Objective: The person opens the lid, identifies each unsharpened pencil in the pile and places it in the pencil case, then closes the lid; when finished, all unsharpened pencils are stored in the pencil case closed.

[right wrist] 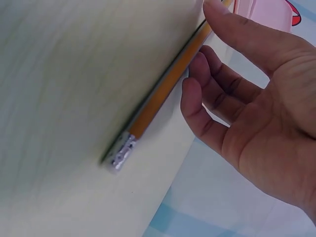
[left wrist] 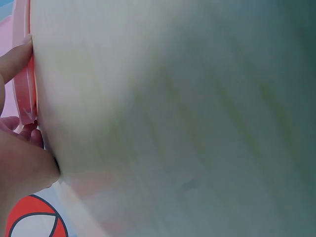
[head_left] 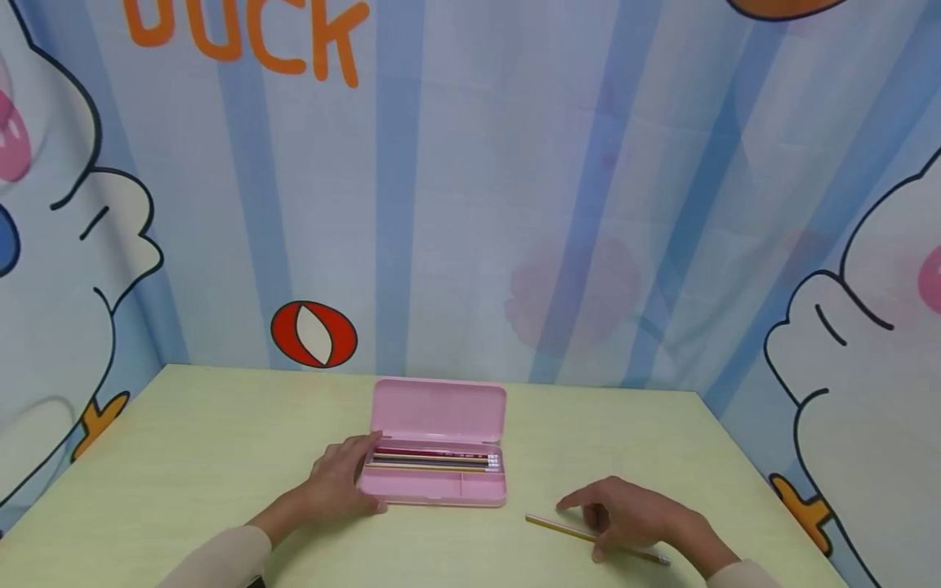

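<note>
A pink pencil case (head_left: 439, 408) lies with its lid raised, and several pencils (head_left: 434, 461) lie side by side in its long compartment. My left hand (head_left: 336, 483) grips the case's left end, thumb at the front edge and fingers toward the back. To the right of the case, a single yellow-striped pencil (head_left: 555, 526) lies on the table, eraser end toward the right. Over this pencil is my right hand (head_left: 631, 514), index finger stretched out and the other fingers loosely bent. In the right wrist view the thumb tip (right wrist: 215, 9) is right at the pencil's shaft, near its metal ferrule end (right wrist: 120, 152).
The pale yellow table (head_left: 243, 425) stands against a blue-striped curtain (head_left: 470, 204) printed with cartoon figures and orange letters. A small front compartment (head_left: 481, 487) is at the right of the case. The table's right edge runs beyond my right hand.
</note>
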`<state>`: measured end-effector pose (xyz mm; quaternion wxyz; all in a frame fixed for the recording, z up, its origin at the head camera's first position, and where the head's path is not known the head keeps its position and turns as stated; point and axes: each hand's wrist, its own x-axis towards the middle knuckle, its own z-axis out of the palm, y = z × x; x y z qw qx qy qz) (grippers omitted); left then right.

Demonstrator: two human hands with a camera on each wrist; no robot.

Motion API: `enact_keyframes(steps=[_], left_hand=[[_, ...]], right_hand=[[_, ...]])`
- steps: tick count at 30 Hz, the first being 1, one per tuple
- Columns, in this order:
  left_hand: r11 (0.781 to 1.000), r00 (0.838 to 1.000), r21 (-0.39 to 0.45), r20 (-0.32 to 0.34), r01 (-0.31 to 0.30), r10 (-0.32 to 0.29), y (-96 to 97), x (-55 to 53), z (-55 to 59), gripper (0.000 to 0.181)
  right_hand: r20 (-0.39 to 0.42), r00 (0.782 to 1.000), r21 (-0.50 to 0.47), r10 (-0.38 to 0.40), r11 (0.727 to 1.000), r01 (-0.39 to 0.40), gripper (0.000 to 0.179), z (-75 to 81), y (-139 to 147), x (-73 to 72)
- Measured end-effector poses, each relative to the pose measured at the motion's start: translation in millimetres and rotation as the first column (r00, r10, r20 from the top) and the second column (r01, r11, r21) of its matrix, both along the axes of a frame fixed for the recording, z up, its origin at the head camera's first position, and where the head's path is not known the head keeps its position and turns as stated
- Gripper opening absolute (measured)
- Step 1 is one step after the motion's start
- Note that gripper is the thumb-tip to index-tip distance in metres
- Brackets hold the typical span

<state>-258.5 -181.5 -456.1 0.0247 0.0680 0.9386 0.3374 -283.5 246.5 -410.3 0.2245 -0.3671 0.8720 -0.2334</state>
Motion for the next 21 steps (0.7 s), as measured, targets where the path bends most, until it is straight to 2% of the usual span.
enact_keyframes(steps=[9,21], left_hand=[[1.0,1.0,-0.007,0.0,0.0,0.0,-1.0,-2.0,-2.2,0.101],[1.0,1.0,-0.005,0.01,-0.001,0.001,-0.4,-2.1,-3.6,0.101]], right_hand=[[0.0,1.0,0.028,-0.004,1.0,0.004,0.05,-2.6,4.9,2.8],[0.015,1.0,-0.04,-0.008,0.999,0.009,0.04,-8.4,8.0,5.9]])
